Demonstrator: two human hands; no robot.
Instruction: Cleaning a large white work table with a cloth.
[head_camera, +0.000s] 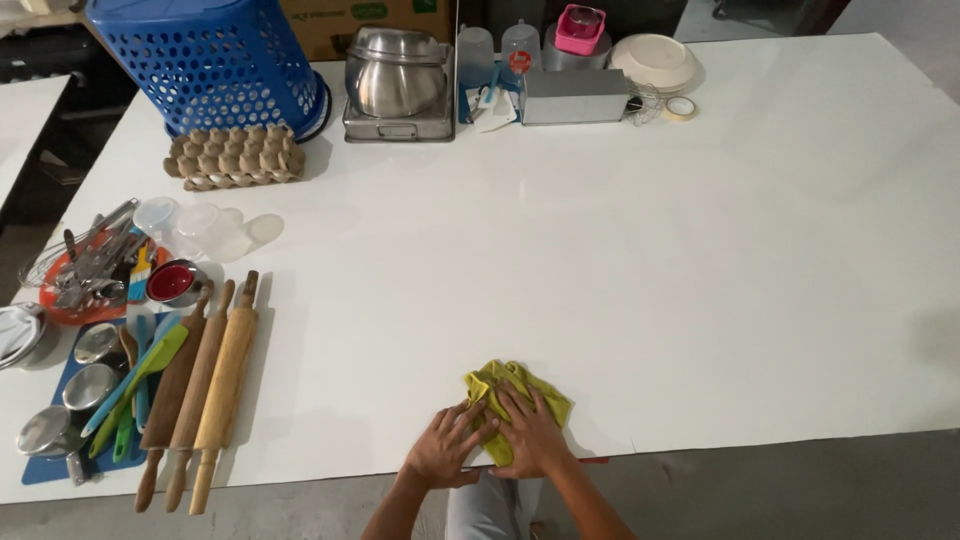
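Here, both hands (490, 440) flat on yellow cloth (515, 385), white table (620, 260) w/ rolling pins (200, 390) at left.

We are looking at a white table (620, 250) carrying a yellow cloth (515, 390) at its near edge, three rolling pins (200, 385) at left, an egg tray (234, 156), a blue basket (215, 60) and a steel pot (397, 75) along the far side.

kitchen prep space, white table (600, 250), rolling pins (200, 385), metal pot (397, 75), egg tray (233, 156)
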